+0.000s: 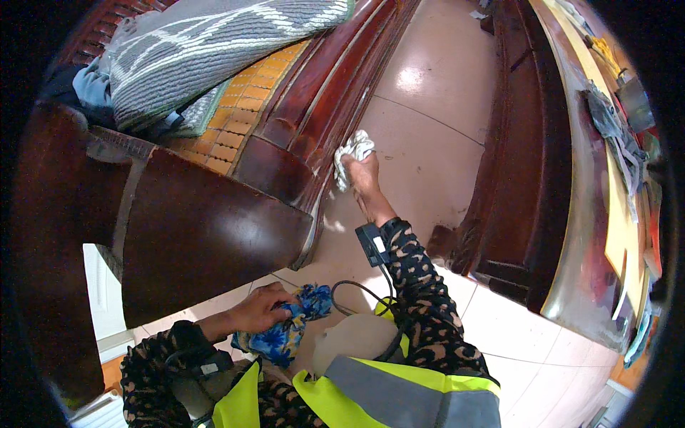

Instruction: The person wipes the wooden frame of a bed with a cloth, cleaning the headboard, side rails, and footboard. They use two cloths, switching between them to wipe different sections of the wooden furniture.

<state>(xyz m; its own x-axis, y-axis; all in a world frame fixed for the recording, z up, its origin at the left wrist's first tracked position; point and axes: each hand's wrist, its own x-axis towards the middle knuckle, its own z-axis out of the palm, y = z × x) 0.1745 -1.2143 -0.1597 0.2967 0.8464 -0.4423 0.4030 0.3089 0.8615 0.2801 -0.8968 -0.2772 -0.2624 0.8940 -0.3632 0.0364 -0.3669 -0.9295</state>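
My right hand (365, 174) grips a crumpled white cloth (356, 145) with a dark pattern. The cloth is beside the lower front edge of a dark red wooden sofa (321, 112); whether it touches the wood I cannot tell. My left hand (259, 310) is close to my body, its fingers curled on a bunched blue cloth (281, 337) with yellow and white patches. Some of its fingertips are hidden in the folds. The sofa's broad wooden armrest end (214, 235) stands just beyond my left hand.
On the sofa seat, a folded grey-and-white rug (214, 59) lies over an orange-brown tile mat (251, 91). A dark wooden table (522, 160) with a cluttered, glossy top (567, 278) stands at right. Tiled floor (428, 117) runs between them. A cable (348, 283) loops near my right sleeve.
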